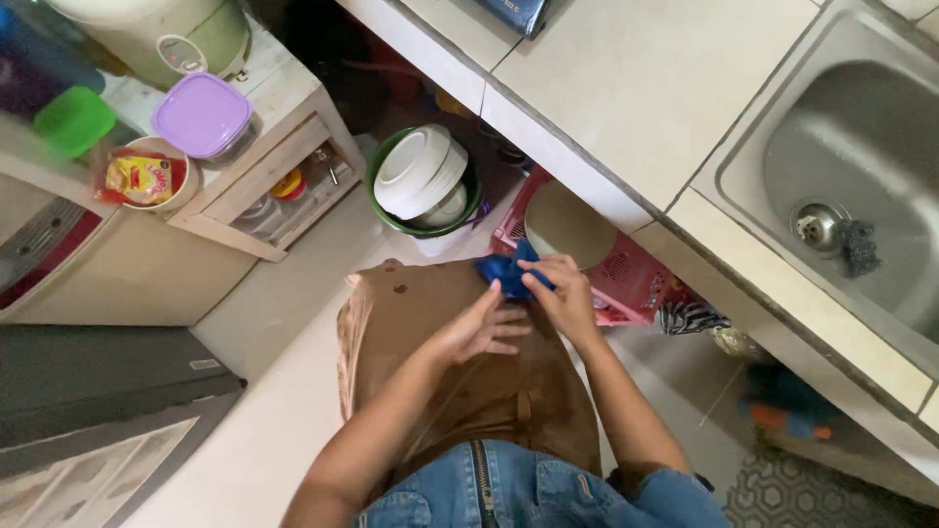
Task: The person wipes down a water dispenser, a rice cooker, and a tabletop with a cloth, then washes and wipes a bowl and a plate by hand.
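Note:
I look straight down at my own body. My right hand [559,293] grips a crumpled blue cloth [506,273] in front of my brown top [460,362]. My left hand [482,328] lies flat with fingers spread against the brown top, just below the cloth and touching my right hand. Below my arms is my blue denim garment [518,494].
A tiled counter [626,88] with a steel sink [861,186] and a dark scrubber [861,244] is at right. A pink basket [636,279] holds a round lid. A green bowl of white dishes [423,181] sits on the floor. A wooden shelf [254,147] with containers is at left.

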